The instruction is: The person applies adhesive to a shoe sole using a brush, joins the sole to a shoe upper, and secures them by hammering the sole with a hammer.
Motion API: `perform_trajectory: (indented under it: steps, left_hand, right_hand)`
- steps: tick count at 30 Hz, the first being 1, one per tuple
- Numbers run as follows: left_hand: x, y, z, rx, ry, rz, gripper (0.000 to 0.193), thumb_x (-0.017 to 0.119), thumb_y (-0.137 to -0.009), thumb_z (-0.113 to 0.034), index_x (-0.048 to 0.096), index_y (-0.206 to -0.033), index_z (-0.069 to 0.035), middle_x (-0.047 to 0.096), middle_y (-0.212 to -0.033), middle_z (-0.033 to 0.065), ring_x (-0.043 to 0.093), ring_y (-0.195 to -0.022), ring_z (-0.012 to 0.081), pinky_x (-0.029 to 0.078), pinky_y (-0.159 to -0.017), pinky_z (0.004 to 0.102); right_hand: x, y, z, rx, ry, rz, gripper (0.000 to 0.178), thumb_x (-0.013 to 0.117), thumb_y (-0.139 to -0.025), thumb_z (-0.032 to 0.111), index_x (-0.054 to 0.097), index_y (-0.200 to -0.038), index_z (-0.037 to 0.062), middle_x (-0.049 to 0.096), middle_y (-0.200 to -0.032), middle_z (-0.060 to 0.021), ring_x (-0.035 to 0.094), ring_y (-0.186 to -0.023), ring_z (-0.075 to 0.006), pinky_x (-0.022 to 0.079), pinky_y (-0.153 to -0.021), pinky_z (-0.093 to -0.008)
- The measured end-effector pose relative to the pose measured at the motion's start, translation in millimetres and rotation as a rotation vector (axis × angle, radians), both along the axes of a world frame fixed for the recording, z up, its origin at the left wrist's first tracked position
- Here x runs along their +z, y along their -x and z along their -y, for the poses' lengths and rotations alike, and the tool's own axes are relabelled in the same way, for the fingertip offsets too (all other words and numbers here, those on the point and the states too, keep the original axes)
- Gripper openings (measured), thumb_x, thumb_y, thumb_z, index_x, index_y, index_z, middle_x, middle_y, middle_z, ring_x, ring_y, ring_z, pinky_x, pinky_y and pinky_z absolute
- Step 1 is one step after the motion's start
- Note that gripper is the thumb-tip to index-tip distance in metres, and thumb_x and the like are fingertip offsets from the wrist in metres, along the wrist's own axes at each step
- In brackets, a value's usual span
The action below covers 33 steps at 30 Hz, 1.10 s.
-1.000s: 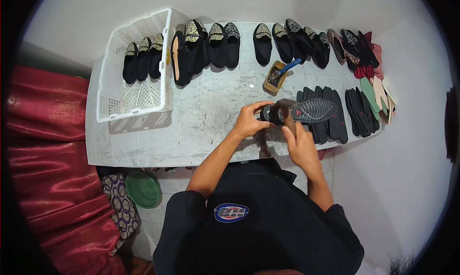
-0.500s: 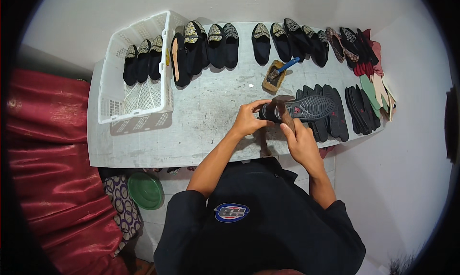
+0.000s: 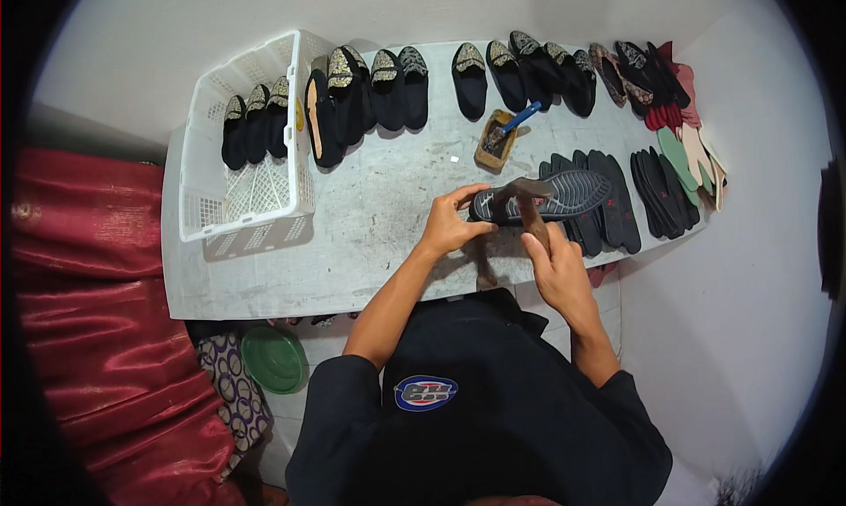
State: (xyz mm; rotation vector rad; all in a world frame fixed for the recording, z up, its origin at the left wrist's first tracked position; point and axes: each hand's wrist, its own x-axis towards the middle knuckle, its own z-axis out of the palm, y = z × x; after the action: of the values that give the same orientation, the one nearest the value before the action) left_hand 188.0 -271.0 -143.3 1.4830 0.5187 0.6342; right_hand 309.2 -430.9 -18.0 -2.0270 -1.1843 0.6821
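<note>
A black shoe [image 3: 580,194] is held sole up over the table, its ridged sole facing me and its toe pointing right. My left hand [image 3: 448,224] grips it at the heel end, fingers behind and thumb along the near edge. In my right hand [image 3: 561,266] is a hammer [image 3: 526,189], fingers closed round its handle. The hammer's dark head hovers over or touches the middle of the sole; I cannot tell which. Behind the shoe's toe lies a row of black soles [image 3: 619,208], partly hidden by it.
On the grey table [image 3: 370,241] stand a white plastic crate [image 3: 189,202] holding several shoes, rows of black patterned-top shoes [image 3: 471,81] along the back, and a tray [image 3: 490,158] with a blue-handled brush [image 3: 520,122]. More soles [image 3: 659,196] and coloured insole pieces [image 3: 679,165] lie right. A green basin [image 3: 275,360] sits below.
The hammer head has shifted right along the sole, from near the heel toward the middle. The shoe stays in my left hand, slightly tilted differently. The whole view has shifted a little.
</note>
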Motion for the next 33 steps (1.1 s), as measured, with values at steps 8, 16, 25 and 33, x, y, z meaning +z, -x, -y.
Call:
perform_trajectory:
  steps: [8,16,25,33]
  left_hand:
    - [0.0,-2.1,4.9,0.021,0.031,0.017,0.067,0.086,-0.060,-0.002,0.061,-0.122,0.002,0.067,-0.116,0.0130,0.063,-0.109,0.0190,0.045,-0.102,0.0331]
    - [-6.9,-1.3,2.6,0.028,0.048,0.024,0.066,0.085,-0.061,-0.002,0.061,-0.122,0.003,0.066,-0.117,0.0140,0.063,-0.110,0.0197,0.045,-0.103,0.0337]
    - [0.0,0.0,2.7,-0.007,-0.017,-0.014,0.070,0.088,-0.062,-0.003,0.058,-0.125,0.004,0.064,-0.122,0.0147,0.060,-0.114,0.0204,0.044,-0.104,0.0344]
    - [28.6,-21.1,3.4,-0.037,-0.481,-0.199,0.080,0.090,-0.058,-0.029,0.059,-0.126,-0.001,0.062,-0.123,0.0201,0.060,-0.115,0.0337,0.047,-0.099,0.0392]
  right_hand:
    - [-36.7,10.2,21.9,-0.070,-0.039,0.165,0.032,0.061,-0.094,0.025,0.052,-0.090,-0.0052,0.057,-0.063,-0.0278,0.058,-0.059,-0.0471,0.041,-0.053,-0.0475]
    - [16.6,0.2,18.1,-0.161,-0.163,-0.083,0.028,0.055,-0.099,0.026,0.051,-0.087,0.0006,0.050,-0.053,-0.0062,0.048,-0.047,-0.0122,0.037,-0.045,-0.0314]
    - [-24.7,-0.6,21.3,-0.136,0.019,0.083,0.032,0.059,-0.094,0.028,0.049,-0.093,-0.0023,0.059,-0.071,-0.0332,0.056,-0.072,-0.0554,0.040,-0.061,-0.0595]
    - [-25.0,1.0,28.1,-0.113,0.004,0.032,0.032,0.058,-0.095,0.028,0.050,-0.094,-0.0025,0.059,-0.072,-0.0324,0.056,-0.073,-0.0543,0.041,-0.063,-0.0570]
